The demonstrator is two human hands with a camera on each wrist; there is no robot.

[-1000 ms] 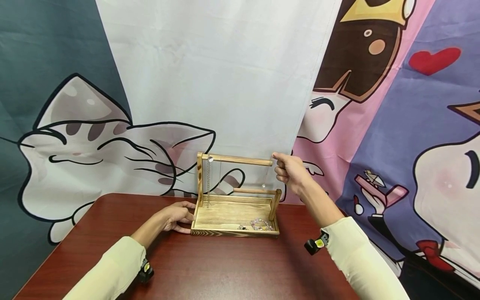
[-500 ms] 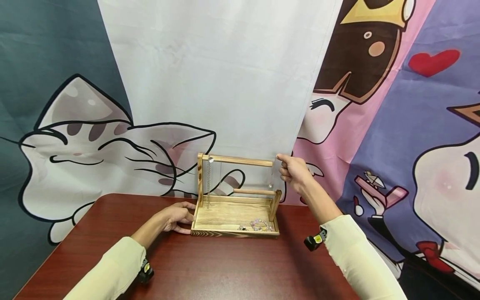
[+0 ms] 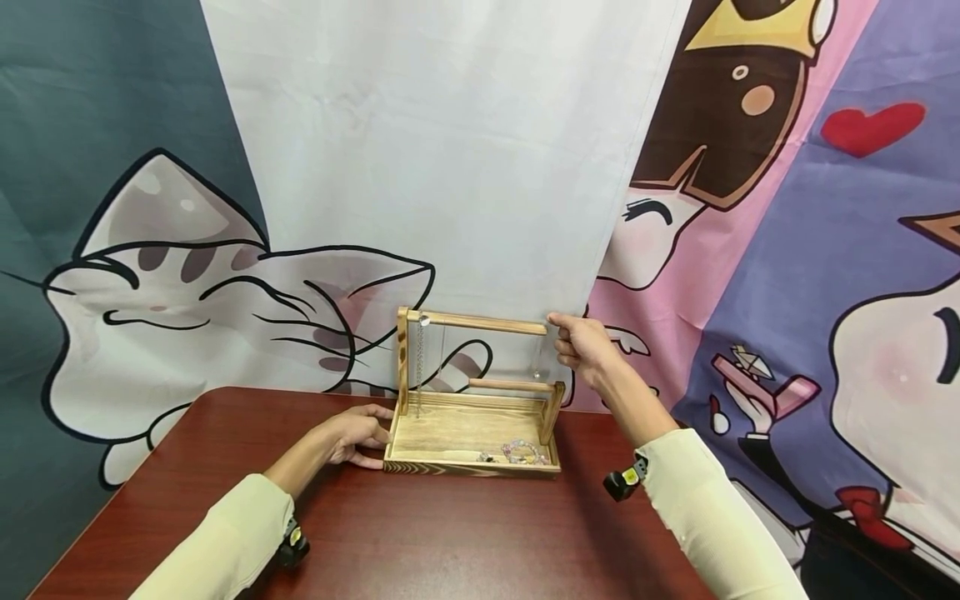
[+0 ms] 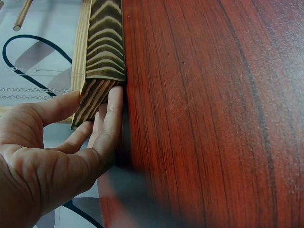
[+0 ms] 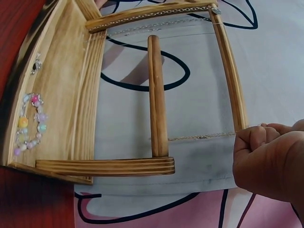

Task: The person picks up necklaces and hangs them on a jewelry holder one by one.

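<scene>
A wooden jewelry stand (image 3: pixel 450 427) sits on the table, its tray in front and two bars above, each with a free end. My left hand (image 3: pixel 358 435) holds the tray's left end, thumb at the upper edge and fingers low on the end wall (image 4: pixel 97 97). At the free right end of the upper bar (image 3: pixel 487 323), my right hand (image 3: pixel 588 346) pinches a fine chain necklace (image 5: pixel 204 137). The necklace hangs down with a small pale pendant (image 3: pixel 537 374) at the bottom. Curled fingers hide its top in the right wrist view.
Silver chains (image 3: pixel 419 362) hang near the upper bar's left post. A pastel beaded bracelet (image 5: pixel 40 126) and a small dark-and-silver piece of jewelry (image 5: pixel 36 64) lie in the tray. The lower bar (image 5: pixel 156 95) stands below. A printed cloth (image 3: pixel 480 167) hangs behind the table (image 3: pixel 450 533).
My right hand moved right, away from the upper bar's end, then came back left to it with the necklace. My left hand keeps its place on the tray.
</scene>
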